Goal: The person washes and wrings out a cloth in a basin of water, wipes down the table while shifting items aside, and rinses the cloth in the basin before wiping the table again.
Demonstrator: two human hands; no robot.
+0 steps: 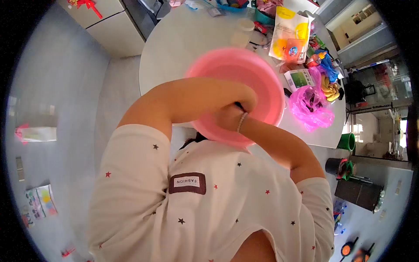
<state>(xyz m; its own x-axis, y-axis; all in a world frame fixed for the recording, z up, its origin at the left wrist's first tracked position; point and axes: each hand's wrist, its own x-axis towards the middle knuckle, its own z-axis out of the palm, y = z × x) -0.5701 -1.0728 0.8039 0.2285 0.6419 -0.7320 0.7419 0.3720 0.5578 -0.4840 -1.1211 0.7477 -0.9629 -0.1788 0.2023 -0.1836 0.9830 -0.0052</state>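
A pink plastic basin (268, 72) sits at the near edge of the white table, close against my body. Both my arms cross over it, and my hands meet at its middle. My left hand (245, 95) is bent at the end of the left forearm, its fingers turned down out of sight. Just below it, my right hand (227, 118) lies against the left forearm, wearing a beaded bracelet (242, 122) at the wrist; its fingers are hidden too. A small dark patch shows between the hands, too small to name. The basin's contents cannot be made out.
The round white table (168, 48) holds a translucent container (242, 32), a white and yellow pouch (286, 32), a small white box (299, 79), a pink plastic bag (312, 109) and bananas (330, 89). A green bin (347, 141) stands on the floor at the right.
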